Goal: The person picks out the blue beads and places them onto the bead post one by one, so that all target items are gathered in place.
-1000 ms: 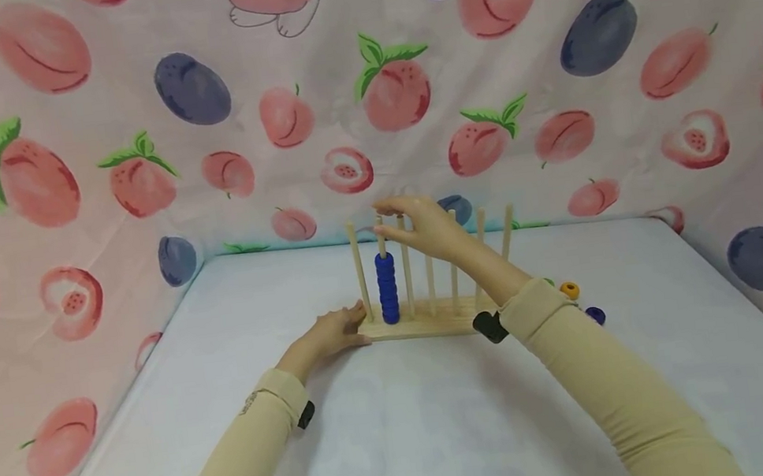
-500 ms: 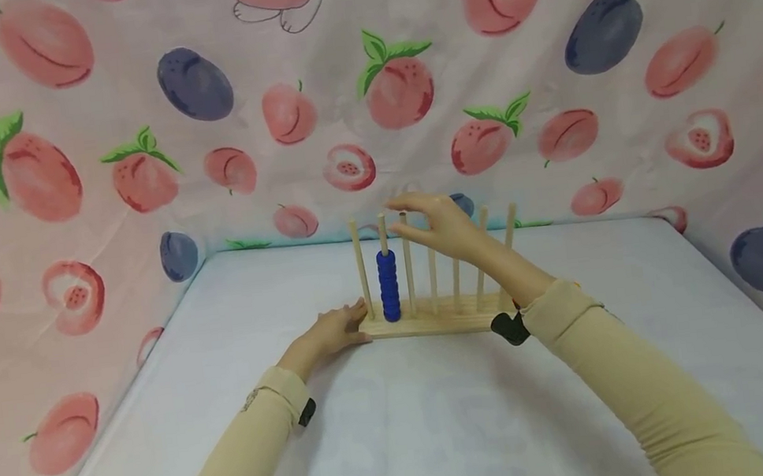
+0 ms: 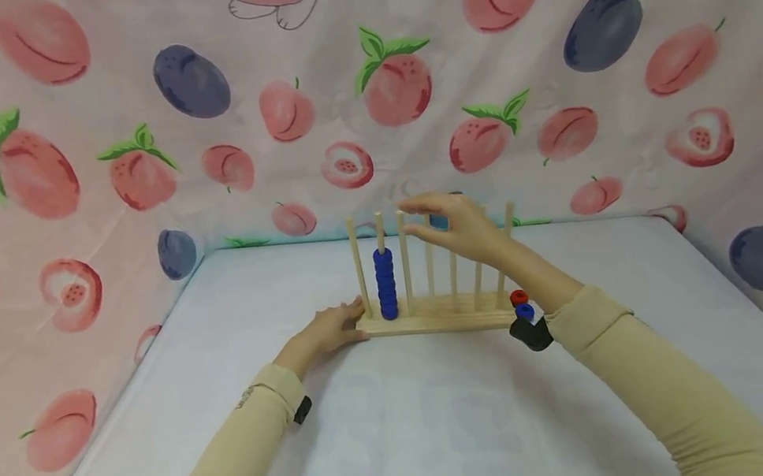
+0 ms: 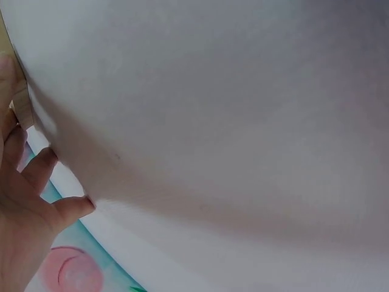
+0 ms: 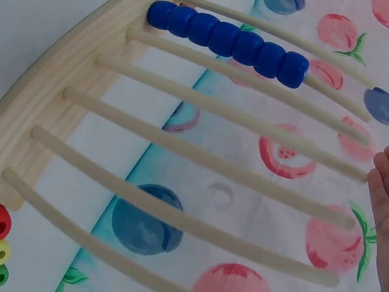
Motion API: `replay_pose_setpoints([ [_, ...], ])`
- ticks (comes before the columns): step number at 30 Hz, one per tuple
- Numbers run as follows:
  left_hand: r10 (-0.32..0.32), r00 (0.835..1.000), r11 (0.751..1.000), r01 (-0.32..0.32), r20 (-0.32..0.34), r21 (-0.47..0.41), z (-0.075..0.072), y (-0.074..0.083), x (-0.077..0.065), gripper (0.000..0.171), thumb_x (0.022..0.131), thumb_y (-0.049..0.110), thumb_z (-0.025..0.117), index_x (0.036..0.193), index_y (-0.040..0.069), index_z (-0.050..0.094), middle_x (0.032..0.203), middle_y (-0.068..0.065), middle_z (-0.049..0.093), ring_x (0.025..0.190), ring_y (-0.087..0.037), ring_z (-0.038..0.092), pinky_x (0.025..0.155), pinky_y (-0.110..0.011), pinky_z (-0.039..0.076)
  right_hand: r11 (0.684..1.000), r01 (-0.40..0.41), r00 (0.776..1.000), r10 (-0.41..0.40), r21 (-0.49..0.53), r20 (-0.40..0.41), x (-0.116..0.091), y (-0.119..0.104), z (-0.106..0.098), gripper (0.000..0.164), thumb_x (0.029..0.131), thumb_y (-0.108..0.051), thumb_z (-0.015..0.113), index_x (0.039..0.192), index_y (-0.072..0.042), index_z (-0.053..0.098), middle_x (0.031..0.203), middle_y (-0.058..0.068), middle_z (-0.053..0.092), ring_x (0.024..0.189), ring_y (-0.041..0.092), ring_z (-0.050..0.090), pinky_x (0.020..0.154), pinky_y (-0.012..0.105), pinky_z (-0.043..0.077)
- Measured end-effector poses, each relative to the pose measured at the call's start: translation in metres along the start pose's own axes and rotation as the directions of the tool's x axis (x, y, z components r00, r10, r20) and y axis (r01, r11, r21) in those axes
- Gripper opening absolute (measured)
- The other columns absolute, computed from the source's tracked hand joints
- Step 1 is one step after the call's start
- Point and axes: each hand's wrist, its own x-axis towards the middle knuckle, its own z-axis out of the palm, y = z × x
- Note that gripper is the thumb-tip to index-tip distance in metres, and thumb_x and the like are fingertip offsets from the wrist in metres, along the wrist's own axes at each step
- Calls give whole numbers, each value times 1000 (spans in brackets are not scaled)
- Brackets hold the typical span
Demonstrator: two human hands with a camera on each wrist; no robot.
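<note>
A wooden bead rack (image 3: 441,319) stands on the white-covered table, with several upright pegs along its base. Blue beads (image 3: 386,285) are stacked on its second peg from the left; they also show in the right wrist view as a blue row (image 5: 225,39). My left hand (image 3: 325,332) holds the base's left end, thumb in front and fingers behind. Near the top of the third peg (image 3: 406,267), my right hand (image 3: 462,224) has thumb and fingers apart, with no bead visible between them. Whether it touches a peg, I cannot tell.
At the rack's right end lie a red bead (image 3: 519,297) and a blue bead (image 3: 524,312), partly behind the right wrist. A yellow bead (image 5: 3,250) and a green bead (image 5: 3,275) show in the right wrist view. A fruit-print cloth (image 3: 345,60) hangs behind.
My right hand has moved right, from the top of the blue-beaded peg to near the third peg. The left hand and the bead stack stay where they were.
</note>
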Motion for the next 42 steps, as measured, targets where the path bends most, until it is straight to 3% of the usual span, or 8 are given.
replay_pose_setpoints([
  [6, 3, 1000, 1000, -3, 7, 9, 0, 0, -2, 63, 90, 33, 62, 142, 6, 39, 153, -11, 27, 138, -43, 29, 108, -69, 18, 1000, -1, 1000, 1, -7, 18, -11, 2, -8, 36, 86, -5, 67, 121, 3, 61, 124, 19, 62, 114, 32, 60, 97, 44, 49],
  [16, 19, 1000, 1000, -19, 23, -16, 1, -1, 5, 65, 91, 34, 60, 145, 9, 35, 155, -7, 23, 140, -40, 25, 108, -69, 14, 996, -75, 997, 76, 43, -20, -36, 11, -24, 32, 86, -1, 65, 118, 3, 62, 117, 20, 65, 106, 32, 63, 92, 48, 51],
  [24, 23, 999, 999, -24, 33, 25, -2, 2, 3, 65, 92, 35, 59, 145, 7, 34, 154, -11, 24, 139, -42, 27, 106, -72, 17, 984, -178, 984, 177, 30, 21, -64, 15, -27, 30, 87, -4, 65, 117, 1, 63, 115, 18, 67, 109, 34, 60, 96, 54, 46],
  [28, 8, 999, 999, -9, 33, 36, -3, 1, 0, 65, 92, 35, 59, 145, 7, 34, 154, -11, 24, 139, -42, 28, 105, -72, 18, 983, -185, 982, 185, 12, 24, -80, 23, -25, 29, 85, -5, 68, 113, -1, 66, 114, 17, 68, 109, 34, 61, 95, 54, 47],
  [30, 9, 999, 999, -10, 37, 40, -4, 2, 0, 65, 92, 34, 59, 145, 7, 35, 154, -12, 25, 139, -42, 28, 104, -72, 19, 982, -187, 982, 187, 13, 17, -89, 28, -25, 29, 84, -4, 69, 113, -1, 66, 113, 16, 68, 107, 31, 62, 94, 50, 49],
  [35, 29, 999, 999, -30, 37, 44, -7, 2, -1, 65, 91, 34, 60, 144, 5, 36, 153, -13, 25, 137, -44, 29, 105, -71, 21, 977, -207, 978, 205, 48, 32, -107, 37, -27, 37, 82, -5, 71, 118, -3, 64, 114, 13, 69, 105, 9, 64, 92, 18, 49],
  [37, 32, 999, 998, -34, 35, 51, -7, 2, 0, 65, 91, 34, 60, 144, 5, 36, 153, -12, 25, 137, -44, 29, 104, -71, 22, 972, -230, 972, 228, 47, 51, -113, 39, -29, 38, 83, -7, 71, 119, -4, 63, 115, 12, 68, 106, 8, 63, 92, 12, 46],
  [42, 30, 999, 999, -32, 38, 44, -1, 0, 2, 63, 92, 33, 59, 144, 6, 36, 154, -13, 24, 137, -44, 29, 102, -74, 20, 948, -318, 945, 316, 1, 87, -133, 48, -33, 36, 84, -10, 70, 118, -3, 63, 113, 14, 68, 105, 28, 63, 92, 33, 52],
])
